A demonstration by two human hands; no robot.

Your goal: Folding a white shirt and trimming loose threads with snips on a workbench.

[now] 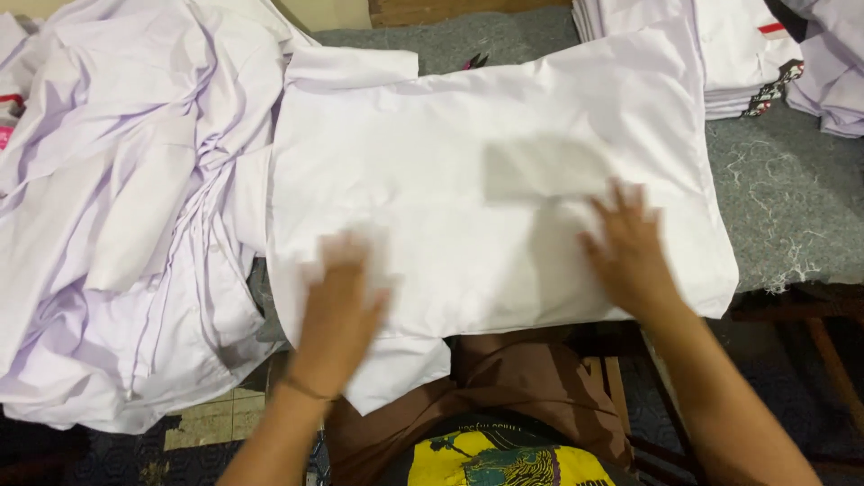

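Shirt flat at frame centre w/ both hands open, palms down on it: left hand, right hand; sleeves not yet folded in, unfolded heap left, folded stack upper right

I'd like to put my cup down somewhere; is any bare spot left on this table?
Bare grey felt shows right of the spread white shirt, below the folded stack. A smaller strip lies behind the shirt. The left is crowded with a loose shirt pile.

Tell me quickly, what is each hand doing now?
Left hand: open, flat on the white cotton shirt, holding nothing.
Right hand: open, fingers spread on the shirt.
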